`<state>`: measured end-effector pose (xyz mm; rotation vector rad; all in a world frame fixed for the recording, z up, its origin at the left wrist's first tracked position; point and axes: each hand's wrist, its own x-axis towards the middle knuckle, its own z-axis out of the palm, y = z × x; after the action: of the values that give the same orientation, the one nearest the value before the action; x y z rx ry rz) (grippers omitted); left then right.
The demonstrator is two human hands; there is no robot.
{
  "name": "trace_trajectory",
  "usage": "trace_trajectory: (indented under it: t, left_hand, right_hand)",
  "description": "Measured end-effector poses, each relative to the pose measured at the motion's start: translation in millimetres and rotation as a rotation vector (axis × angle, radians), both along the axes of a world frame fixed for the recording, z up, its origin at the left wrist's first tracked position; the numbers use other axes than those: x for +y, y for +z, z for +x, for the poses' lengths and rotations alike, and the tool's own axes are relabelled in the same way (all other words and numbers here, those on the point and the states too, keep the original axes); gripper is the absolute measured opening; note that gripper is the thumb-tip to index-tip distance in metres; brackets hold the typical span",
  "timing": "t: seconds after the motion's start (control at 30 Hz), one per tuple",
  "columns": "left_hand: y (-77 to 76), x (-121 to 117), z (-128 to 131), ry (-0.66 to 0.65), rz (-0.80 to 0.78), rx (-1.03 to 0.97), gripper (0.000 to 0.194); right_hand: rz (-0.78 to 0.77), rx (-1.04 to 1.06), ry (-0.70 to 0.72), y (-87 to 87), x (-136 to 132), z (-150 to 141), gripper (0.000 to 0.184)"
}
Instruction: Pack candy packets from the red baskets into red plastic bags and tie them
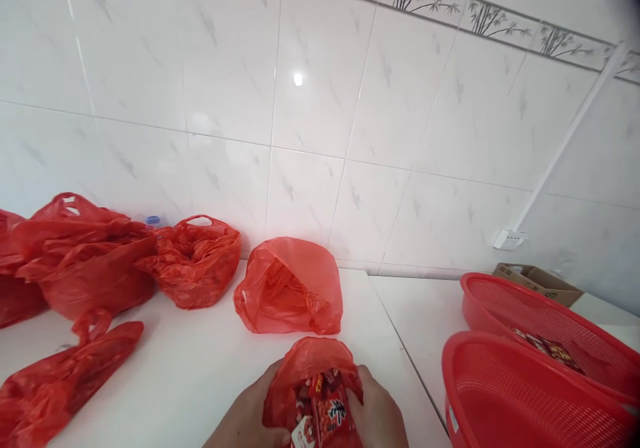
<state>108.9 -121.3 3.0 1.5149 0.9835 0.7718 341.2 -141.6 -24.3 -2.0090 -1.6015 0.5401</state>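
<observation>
At the bottom middle of the head view, a red plastic bag (pixel 320 351) stands with its mouth turned toward me. Inside it lie several small packaged snacks, among them a red packet (pixel 334 413) with dark lettering and a white-and-red one (pixel 303 433). My left hand (pixel 255 408) grips the bag's left side, fingers curled around it. On the opposite side my right hand (pixel 377 408) grips the bag, its thumb over the edge beside the packets. The lower parts of both hands and of the bag run out of frame.
Several red plastic bags stand along the tiled wall, including a puffed-up one (pixel 295 288) just behind. A flattened red bag (pixel 70 381) lies at left. Two red mesh baskets (pixel 463 355) stand at right, the farther holding packets. Behind them is a cardboard box (pixel 540 285).
</observation>
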Motion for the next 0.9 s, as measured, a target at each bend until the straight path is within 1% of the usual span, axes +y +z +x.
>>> trace_trajectory:
  t: [0.1,0.2,0.3,0.5,0.67,0.9]
  left_hand:
    - [-10.3,4.5,2.1,0.074,0.054,0.08,0.08]
    - [-20.3,10.1,2.7,0.153,0.07,0.128,0.075]
    - [-24.5,12.3,3.9,0.21,0.067,0.184,0.073]
    - [-29.7,16.1,2.6,0.222,0.111,0.258,0.072]
    - [-36.5,18.2,-1.4,0.197,0.117,0.291,0.069]
    - [-35.0,17.4,-1.1,0.19,0.108,0.268,0.07]
  right_hand:
    - [0.009,-0.021,0.005,-0.1,0.2,-3.7,0.012]
    - [0.025,-0.025,0.018,0.9,-0.6,-5.9,0.012]
    - [0.028,-0.029,0.022,1.2,-1.4,-6.4,0.012]
    - [0.027,-0.056,0.007,0.2,-2.4,-4.8,0.011]
    - [0.008,-0.044,0.007,2.4,-2.9,-4.5,0.01]
    - [0.008,0.022,0.01,-0.7,-1.6,-3.5,0.007]
